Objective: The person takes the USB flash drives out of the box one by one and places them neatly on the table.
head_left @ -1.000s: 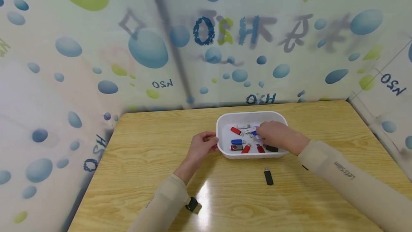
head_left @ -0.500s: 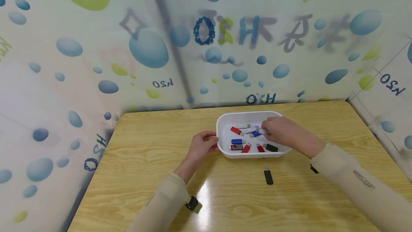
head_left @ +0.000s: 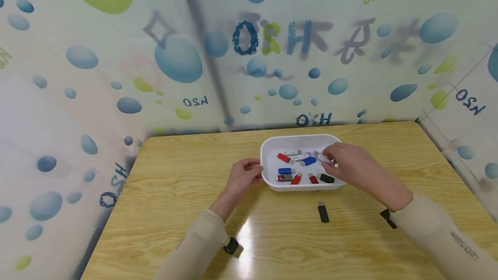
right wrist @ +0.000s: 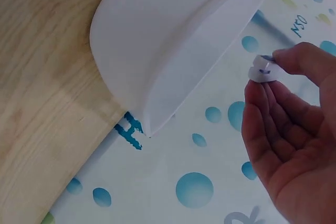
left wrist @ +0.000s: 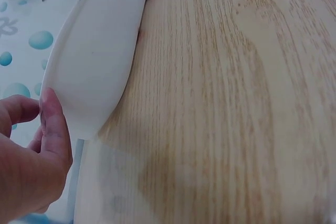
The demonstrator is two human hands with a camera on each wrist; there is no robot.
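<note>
A white plastic tray (head_left: 303,188) sits on the table with several USB sticks lying in it: red, blue, white and black ones. At the tray's left end my left hand (head_left: 242,177) grips the rim between thumb and fingers. Over the right part of the tray, my right hand (head_left: 355,165) pinches a white and purple USB stick (right wrist: 261,71) between thumb and fingertips, raised above the rim. Part of that stick is covered by the fingers. A blue USB stick (head_left: 309,161) lies just left of the right hand.
A black USB stick (head_left: 323,212) lies on the wooden table (head_left: 186,176) in front of the tray. Behind the table stands a patterned wall (head_left: 218,98) with drops and lettering. Both wrists wear black devices.
My right hand has drawn back rightward and upward, lifting the white and purple USB stick from the others. The blue stick is now uncovered. My left hand keeps its place on the rim.
</note>
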